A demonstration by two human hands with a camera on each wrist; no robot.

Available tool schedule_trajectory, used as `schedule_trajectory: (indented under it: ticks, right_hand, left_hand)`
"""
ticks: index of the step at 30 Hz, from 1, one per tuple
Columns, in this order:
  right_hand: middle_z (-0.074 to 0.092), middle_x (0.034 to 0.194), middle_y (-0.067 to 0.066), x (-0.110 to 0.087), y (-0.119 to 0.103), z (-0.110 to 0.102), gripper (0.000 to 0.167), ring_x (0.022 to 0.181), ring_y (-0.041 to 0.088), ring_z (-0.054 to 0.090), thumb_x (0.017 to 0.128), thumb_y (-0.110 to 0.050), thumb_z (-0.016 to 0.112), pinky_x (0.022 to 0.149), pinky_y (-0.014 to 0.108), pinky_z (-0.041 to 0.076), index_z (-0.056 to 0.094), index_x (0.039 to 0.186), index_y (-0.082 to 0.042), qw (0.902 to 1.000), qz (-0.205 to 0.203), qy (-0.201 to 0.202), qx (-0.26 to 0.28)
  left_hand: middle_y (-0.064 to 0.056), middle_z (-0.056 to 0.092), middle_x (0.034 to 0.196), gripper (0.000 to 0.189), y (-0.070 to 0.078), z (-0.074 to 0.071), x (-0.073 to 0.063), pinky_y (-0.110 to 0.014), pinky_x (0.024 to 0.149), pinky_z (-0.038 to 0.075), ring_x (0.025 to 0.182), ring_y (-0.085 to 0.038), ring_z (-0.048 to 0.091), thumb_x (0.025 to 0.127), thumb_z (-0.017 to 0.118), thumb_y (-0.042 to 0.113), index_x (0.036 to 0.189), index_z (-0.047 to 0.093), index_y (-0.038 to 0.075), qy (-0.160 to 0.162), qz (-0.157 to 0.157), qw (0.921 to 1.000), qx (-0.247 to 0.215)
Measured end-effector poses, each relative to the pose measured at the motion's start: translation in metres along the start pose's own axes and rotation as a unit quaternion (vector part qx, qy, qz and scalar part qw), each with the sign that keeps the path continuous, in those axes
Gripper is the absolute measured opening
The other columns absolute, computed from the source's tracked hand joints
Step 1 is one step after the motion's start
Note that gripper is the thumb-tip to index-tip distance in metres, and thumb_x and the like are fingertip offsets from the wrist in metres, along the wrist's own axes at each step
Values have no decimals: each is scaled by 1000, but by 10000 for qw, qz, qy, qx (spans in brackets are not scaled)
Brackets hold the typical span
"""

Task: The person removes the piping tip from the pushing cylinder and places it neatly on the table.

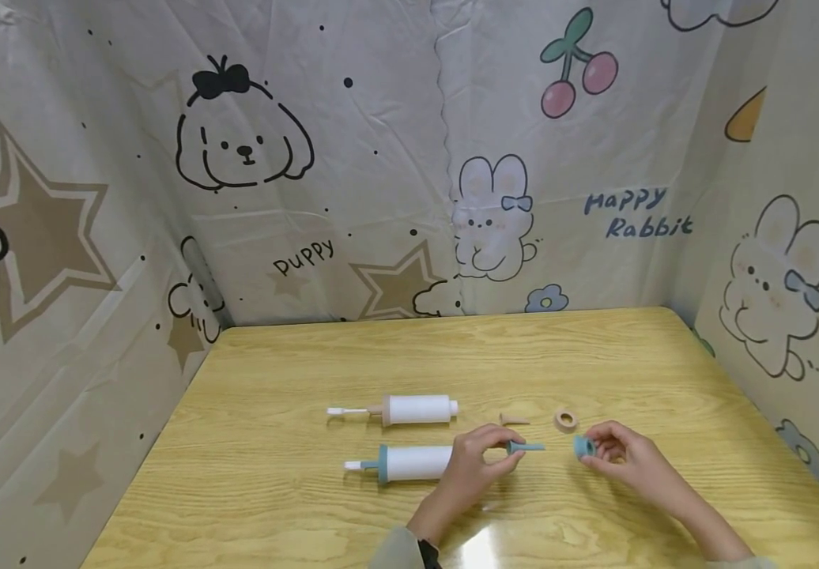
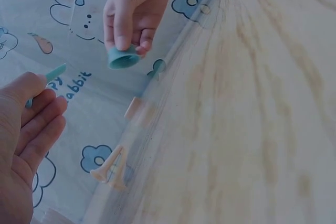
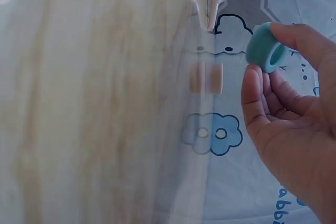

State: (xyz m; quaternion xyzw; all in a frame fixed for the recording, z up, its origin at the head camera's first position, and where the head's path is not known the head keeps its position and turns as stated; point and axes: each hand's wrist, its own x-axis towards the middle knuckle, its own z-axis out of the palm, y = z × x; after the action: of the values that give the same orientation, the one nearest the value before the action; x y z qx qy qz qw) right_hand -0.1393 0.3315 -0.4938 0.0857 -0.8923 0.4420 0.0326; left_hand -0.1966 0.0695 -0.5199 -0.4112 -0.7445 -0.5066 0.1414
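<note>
In the head view my left hand pinches a thin teal nozzle with a flared end, its narrow tip pointing right. My right hand holds a teal ring-shaped cap between thumb and fingers, raised above the table. A short gap separates the two teal pieces. The right wrist view shows the hole through the ring cap. Behind my left hand lies a white tube with a teal collar and plunger rod, its right end hidden by the hand.
Farther back lies a second white tube with a beige collar. To its right are a beige flared nozzle and a beige ring cap. They rest on a wood-grain table, with printed curtains behind and at both sides.
</note>
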Motion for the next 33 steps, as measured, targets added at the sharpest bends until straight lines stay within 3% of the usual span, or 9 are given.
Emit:
schedule_trajectory:
  ticks: [8, 17, 23, 27, 33]
  right_hand:
    - [61, 90, 7, 2, 6, -4, 38, 75, -5, 51, 84, -14, 76, 62, 17, 52, 58, 107, 10, 9977, 128, -618, -254]
    - [56, 85, 4, 2, 9, -3, 33, 70, -4, 45, 84, -13, 76, 57, 17, 46, 59, 104, 6, 9929, -147, -932, -722]
    - [55, 86, 4, 2, 10, -4, 32, 70, -5, 43, 84, -15, 76, 57, 17, 44, 59, 103, 4, 9919, -148, -1002, -769]
    - [54, 86, 4, 2, 12, -4, 32, 70, -5, 43, 84, -15, 77, 57, 17, 44, 58, 102, 3, 9916, -167, -1028, -765]
    - [53, 87, 3, 2, 13, -3, 31, 71, -5, 42, 83, -14, 77, 57, 16, 43, 58, 101, 3, 9911, -327, -1047, -752]
  left_hand:
    - [-6, 73, 90, 10, 0, 1, 0, -22, 75, 60, 80, -11, 69, 87, 73, 9, 97, 71, 7, -7, 60, 10000, 61]
    - [-7, 74, 93, 10, 3, 1, 0, -12, 79, 55, 84, -11, 69, 88, 72, 11, 98, 71, 7, -270, -173, 9995, 4]
    - [-6, 73, 90, 10, 7, 2, 2, -8, 80, 53, 83, -11, 69, 88, 72, 10, 97, 71, 6, -367, -147, 9991, 118]
    - [-6, 72, 90, 9, 7, 6, 4, -10, 79, 54, 82, -9, 67, 88, 72, 9, 97, 70, 6, -622, -324, 9974, 139]
    - [-2, 69, 91, 5, 7, 9, 6, -2, 74, 49, 81, 2, 61, 89, 70, 9, 94, 69, 9, -1120, -725, 9894, 567]
